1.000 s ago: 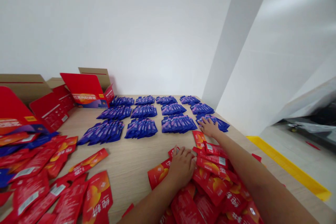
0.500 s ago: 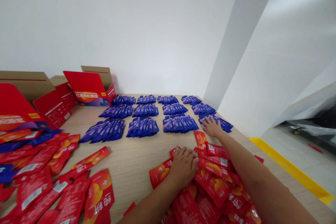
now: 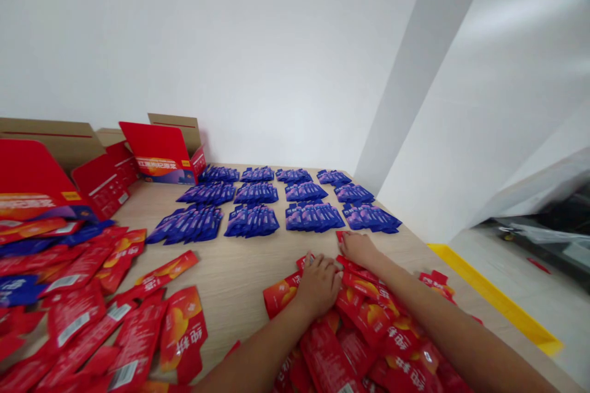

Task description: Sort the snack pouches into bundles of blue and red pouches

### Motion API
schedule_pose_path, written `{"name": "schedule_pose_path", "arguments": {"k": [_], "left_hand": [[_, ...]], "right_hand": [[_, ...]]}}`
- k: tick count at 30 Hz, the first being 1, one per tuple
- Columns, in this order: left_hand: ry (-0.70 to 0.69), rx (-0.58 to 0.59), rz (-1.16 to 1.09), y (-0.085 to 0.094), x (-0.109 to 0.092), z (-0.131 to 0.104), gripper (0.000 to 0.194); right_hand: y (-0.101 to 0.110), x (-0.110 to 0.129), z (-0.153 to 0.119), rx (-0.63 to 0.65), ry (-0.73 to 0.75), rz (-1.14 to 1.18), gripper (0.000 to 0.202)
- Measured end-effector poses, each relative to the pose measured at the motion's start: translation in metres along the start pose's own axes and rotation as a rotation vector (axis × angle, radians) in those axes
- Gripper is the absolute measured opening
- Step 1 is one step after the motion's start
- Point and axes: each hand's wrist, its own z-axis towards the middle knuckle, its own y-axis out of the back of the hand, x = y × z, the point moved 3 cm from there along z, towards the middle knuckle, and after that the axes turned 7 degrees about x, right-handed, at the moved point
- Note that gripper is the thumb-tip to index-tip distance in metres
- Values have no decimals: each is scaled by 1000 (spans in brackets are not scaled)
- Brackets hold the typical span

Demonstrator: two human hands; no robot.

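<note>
Your right grip (image 3: 358, 249) is narrow, its fingers curled down at a small red pouch (image 3: 340, 236) whose end shows beside them; you cannot tell from this view whether it is pinched. Your left grip (image 3: 320, 285) rests with bent fingers on the red pile (image 3: 364, 331), and whether it holds a pouch cannot be told. The pile you are touching lies on the right half of the surface (image 3: 230, 270), toward you, with a few more pouches (image 3: 437, 282) by the right edge.

Beyond your hands, blue bundles (image 3: 314, 216) lie in three rows of four, running back toward the far edge at the wall (image 3: 276, 61). On your left, a loose heap (image 3: 78, 313) of mostly red pouches, with some blue ones, spreads toward the near left corner. Behind it, open red boxes (image 3: 159, 150) stand along the left and far left. Past the right edge, lower down, you have a yellow strip (image 3: 495, 298).
</note>
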Motion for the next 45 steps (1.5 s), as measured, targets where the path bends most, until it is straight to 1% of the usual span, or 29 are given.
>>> {"name": "schedule_pose_path", "arguments": {"k": [2,4,6,8,9,10,12,14,15,17,19,21,23,24,26,29,32,35,37,40,42,45], "left_hand": [[4,-1,-10,0,0,-1,34],[15,15,-13,1,-3,-2,34],[28,56,-2,4,-8,-2,35],[29,120,3,9,-11,-2,37],[31,157,-13,14,-10,-2,36],[40,163,-32,21,-7,-3,34],[83,128,-39,43,8,-11,32],[147,64,-12,74,36,-31,33],[187,32,8,92,53,-46,34],[285,-35,60,130,94,-84,36],[431,-97,130,167,137,-131,40],[600,-133,202,196,177,-177,45],[739,-118,262,216,209,-213,49],[792,-94,285,222,222,-226,51],[857,-8,312,229,242,-241,55],[893,140,326,230,261,-244,61],[895,238,344,229,269,-244,65],[878,296,368,230,272,-252,63],[859,324,383,231,271,-262,61],[830,353,400,233,268,-279,60],[813,370,406,233,265,-289,59],[776,395,412,233,259,-303,59]], "right_hand": [[-4,8,-13,38,43,7,47],[-7,11,-24,74,105,6,49],[-9,9,-32,103,154,6,50],[-11,4,-35,133,168,33,51],[-12,2,-36,135,155,54,51],[-12,1,-37,122,155,64,50],[-11,3,-41,20,163,66,49],[-9,10,-51,-85,176,80,50],[-9,16,-58,-125,193,92,50],[-9,32,-75,-177,251,115,50],[-10,53,-94,-182,331,137,49],[-8,78,-110,-149,404,158,49],[-1,111,-123,-106,466,185,48],[5,130,-128,-88,492,201,48],[19,172,-134,-73,540,227,48],[41,244,-133,-52,610,254,46],[56,309,-123,-34,629,286,48],[63,359,-106,-31,608,284,51],[64,382,-95,-35,575,277,51],[60,402,-84,-27,527,279,54],[56,408,-83,-16,512,286,56],[52,409,-91,-34,508,271,58]]}}
